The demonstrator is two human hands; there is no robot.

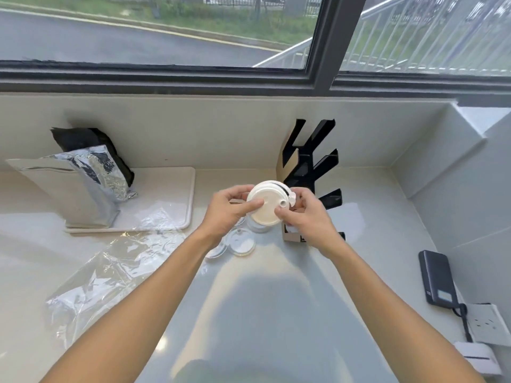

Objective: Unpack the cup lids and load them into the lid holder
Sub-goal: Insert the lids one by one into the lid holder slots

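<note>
Both hands gripping a white lid stack (267, 205) above the desk (276, 299): left hand (226, 214) pinching its left rim, right hand (304, 217) curling round its right edge. Black lid holder (309, 161) standing just beyond the right hand. Clear lids (240, 241) lying beneath the left hand.

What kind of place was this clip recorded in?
Probably a café or drinks-prep counter by a window: a black lid holder on a pale counter, a stack of white lids and foil bags.
</note>
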